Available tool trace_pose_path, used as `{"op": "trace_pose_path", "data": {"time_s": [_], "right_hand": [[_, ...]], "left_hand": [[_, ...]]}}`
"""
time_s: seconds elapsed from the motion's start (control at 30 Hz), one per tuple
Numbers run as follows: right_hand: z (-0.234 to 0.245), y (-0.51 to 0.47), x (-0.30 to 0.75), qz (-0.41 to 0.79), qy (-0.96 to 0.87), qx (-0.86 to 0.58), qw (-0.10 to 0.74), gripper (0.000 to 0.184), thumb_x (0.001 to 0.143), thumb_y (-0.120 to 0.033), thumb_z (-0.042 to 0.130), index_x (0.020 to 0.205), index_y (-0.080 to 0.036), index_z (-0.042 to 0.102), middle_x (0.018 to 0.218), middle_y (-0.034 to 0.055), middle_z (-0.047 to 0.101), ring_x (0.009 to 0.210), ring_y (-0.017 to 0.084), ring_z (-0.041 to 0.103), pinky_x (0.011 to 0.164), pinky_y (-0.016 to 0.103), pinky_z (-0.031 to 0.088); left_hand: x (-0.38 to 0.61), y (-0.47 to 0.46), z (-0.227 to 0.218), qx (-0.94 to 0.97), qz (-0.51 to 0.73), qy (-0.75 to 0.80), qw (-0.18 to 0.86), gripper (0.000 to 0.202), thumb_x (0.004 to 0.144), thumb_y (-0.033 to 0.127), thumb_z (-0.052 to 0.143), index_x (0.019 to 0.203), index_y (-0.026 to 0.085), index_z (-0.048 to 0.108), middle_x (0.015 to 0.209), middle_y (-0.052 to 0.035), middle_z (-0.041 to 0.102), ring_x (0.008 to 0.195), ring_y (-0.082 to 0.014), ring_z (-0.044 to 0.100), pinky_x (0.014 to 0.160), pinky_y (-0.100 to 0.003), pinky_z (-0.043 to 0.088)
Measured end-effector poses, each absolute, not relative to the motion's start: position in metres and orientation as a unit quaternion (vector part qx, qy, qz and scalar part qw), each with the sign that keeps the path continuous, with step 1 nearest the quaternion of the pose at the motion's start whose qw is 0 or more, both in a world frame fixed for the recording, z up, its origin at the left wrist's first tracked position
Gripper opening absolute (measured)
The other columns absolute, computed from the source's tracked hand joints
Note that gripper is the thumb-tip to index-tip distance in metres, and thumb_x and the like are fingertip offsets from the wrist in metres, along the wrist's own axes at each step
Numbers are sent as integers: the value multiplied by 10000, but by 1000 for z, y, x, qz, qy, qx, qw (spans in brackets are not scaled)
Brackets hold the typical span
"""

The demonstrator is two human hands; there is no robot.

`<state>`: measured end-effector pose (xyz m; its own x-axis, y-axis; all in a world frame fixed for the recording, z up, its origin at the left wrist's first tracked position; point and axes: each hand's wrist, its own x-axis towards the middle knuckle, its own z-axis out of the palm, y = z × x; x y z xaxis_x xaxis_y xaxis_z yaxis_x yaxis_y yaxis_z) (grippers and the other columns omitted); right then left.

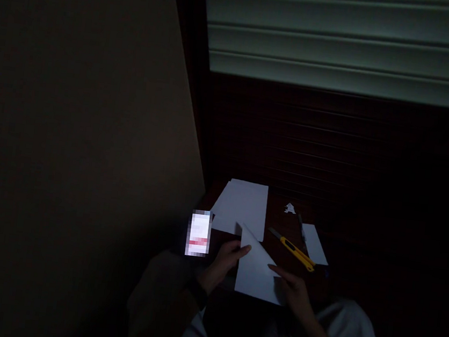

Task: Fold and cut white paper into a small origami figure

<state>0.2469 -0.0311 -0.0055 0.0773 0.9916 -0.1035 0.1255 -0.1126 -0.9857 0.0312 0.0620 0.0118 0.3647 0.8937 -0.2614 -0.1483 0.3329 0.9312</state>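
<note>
A white sheet of paper (pixel 255 275) is held between my two hands, with a slanted upper edge that looks like a diagonal fold. My left hand (pixel 231 253) grips its left edge, thumb on top and fingers behind. On the right, my right hand (pixel 292 287) pinches the slanted edge, the thumb or finger lying over the paper. Just beyond the sheet lies a yellow utility knife (pixel 296 252), its blade end pointing to the upper left. Behind my left hand rests a stack of white paper (pixel 244 206).
A bright phone-like screen (pixel 199 233), blurred, is left of my left hand. A pen (pixel 302 229) and a white paper strip (pixel 314 245) lie at the table's right. A small cut paper piece (pixel 290 208) sits farther back. A wall (pixel 132 125) stands close on the left.
</note>
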Motion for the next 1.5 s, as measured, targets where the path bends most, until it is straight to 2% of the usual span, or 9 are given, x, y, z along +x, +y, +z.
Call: {"op": "trace_pose_path", "data": {"time_s": [0.2,0.4,0.63,0.8,1.0,1.13,1.23,1.37,1.5], "right_hand": [[21,-40,233,632,-355,-460,513,736,615,-381,781,1281,-278,484,1215,63,590,1048,286,571,862,408,463],[29,-36,225,625,-323,-522,483,581,715,-563,634,1158,-189,587,1020,101,669,912,275,623,744,366,493],[15,-34,221,599,-382,-509,485,724,520,-396,824,1169,-213,560,994,75,682,870,288,632,722,379,511],[-2,-30,231,513,-420,-573,482,444,701,-447,684,1034,-155,652,929,90,695,815,263,633,701,342,499],[-14,-30,235,550,-379,-561,489,436,693,-378,651,1063,-146,670,861,80,719,749,271,654,631,347,505],[-7,-31,237,506,-400,-572,507,475,669,-276,619,1133,-176,641,1070,82,677,976,302,611,788,395,494],[0,-34,238,462,-452,-562,517,494,672,-211,583,1164,-228,620,1217,40,600,1147,281,513,974,413,381],[-1,-36,237,462,-445,-577,506,413,704,-253,577,1107,-218,659,1144,54,646,1068,285,567,933,416,422],[-9,-34,236,413,-418,-612,529,524,674,-202,587,1198,-217,594,1175,50,627,1061,278,569,878,379,463]], "left_hand": [[30,67,7,441,428,447,650,394,657,476,713,790,108,664,755,-79,677,654,-187,623,597,-270,462],[38,67,14,485,403,437,641,368,660,464,711,746,109,661,729,-74,682,637,-185,621,576,-257,451],[43,63,18,499,409,456,613,377,685,498,673,732,125,646,685,-47,664,608,-170,603,533,-234,422],[45,61,17,462,434,473,612,408,692,527,655,744,123,635,679,-51,655,601,-166,596,525,-232,412],[44,60,16,476,436,484,591,396,668,523,675,653,133,604,622,-19,610,572,-136,553,502,-209,377],[44,61,17,474,437,487,589,402,644,529,689,629,138,595,601,-10,601,560,-133,547,501,-209,376],[42,62,17,464,443,488,592,387,640,512,699,652,135,618,639,-26,629,582,-145,568,524,-221,401],[41,63,13,446,458,486,596,349,627,461,730,715,133,650,709,-51,668,645,-171,607,570,-242,437],[42,60,10,433,456,475,616,320,626,424,743,733,140,643,718,-50,675,651,-175,622,587,-252,453]]}}
